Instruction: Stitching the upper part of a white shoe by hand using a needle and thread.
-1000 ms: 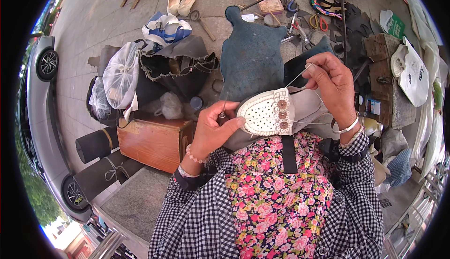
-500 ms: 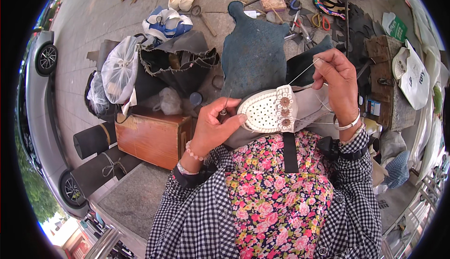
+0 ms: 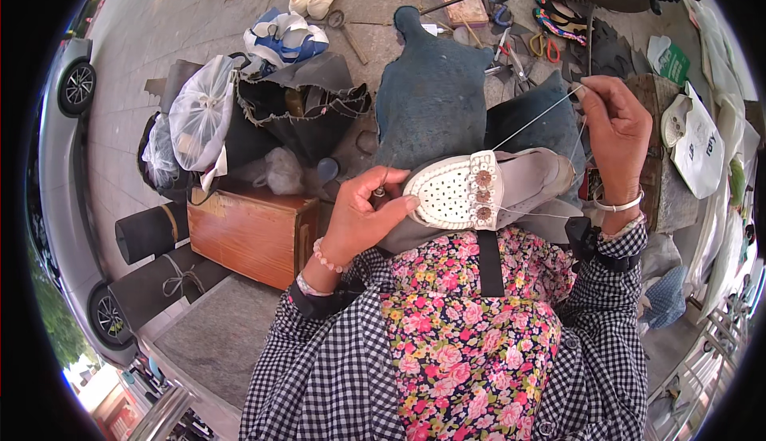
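Taking the shoe as my dial's centre, I see a silver car [image 3: 64,202] far out at nine o'clock, the wearer's floral apron [image 3: 471,337] at six, a blue-grey sheet [image 3: 435,82] at eleven, and a reddish-brown wooden box [image 3: 247,238] between eight and nine. The white shoe [image 3: 447,194] itself lies just above the apron, its perforated toe pointing to nine. At that toe I have the left hand [image 3: 365,210] pinching the edge, thumb on top and fingers curled; a thin piece by those fingers is too small for me to identify. Out at two, the right hand [image 3: 616,122] presses thumb and forefinger together on pale thread [image 3: 538,117], which runs straight back to the shoe's strap, trimmed with small brown flowers [image 3: 483,196].
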Available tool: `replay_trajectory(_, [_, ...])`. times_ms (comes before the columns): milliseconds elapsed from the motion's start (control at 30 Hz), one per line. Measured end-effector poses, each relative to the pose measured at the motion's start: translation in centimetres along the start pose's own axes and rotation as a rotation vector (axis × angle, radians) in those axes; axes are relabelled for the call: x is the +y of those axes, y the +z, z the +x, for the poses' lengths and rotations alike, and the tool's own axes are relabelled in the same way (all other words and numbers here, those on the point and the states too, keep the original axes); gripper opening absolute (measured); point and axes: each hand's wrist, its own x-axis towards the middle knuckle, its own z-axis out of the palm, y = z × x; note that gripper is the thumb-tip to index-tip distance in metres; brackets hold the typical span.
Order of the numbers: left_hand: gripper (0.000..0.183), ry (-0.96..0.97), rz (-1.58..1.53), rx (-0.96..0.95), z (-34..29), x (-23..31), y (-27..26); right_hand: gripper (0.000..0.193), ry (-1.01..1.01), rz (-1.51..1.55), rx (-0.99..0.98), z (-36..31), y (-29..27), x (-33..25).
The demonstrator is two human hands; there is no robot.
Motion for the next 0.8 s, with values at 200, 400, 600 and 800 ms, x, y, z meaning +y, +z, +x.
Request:
replay_trajectory(200, [0.029, -0.004, -0.018, -0.003, 0.2, 0.3, 0.2, 0.009, 0.102, 0.169, 0.064, 1.2, -0.7, -1.9])
replay_trajectory(400, [0.032, 0.045, -0.017, -0.009, 0.2, 0.5, 0.1, 0.012, 0.067, 0.518, 0.017, 1.9, 0.6, -3.4])
replay_trajectory(600, [0.035, 0.179, 0.136, -0.01, 0.0, 1.1, 0.0, 0.013, 0.191, 0.837, -0.319, 3.4, 1.4, -4.5])
replay_trajectory(800, [0.037, 0.355, 0.198, -0.025, -0.2, 1.4, 0.0, 0.021, 0.321, 0.985, -0.503, 3.6, 3.4, -4.4])
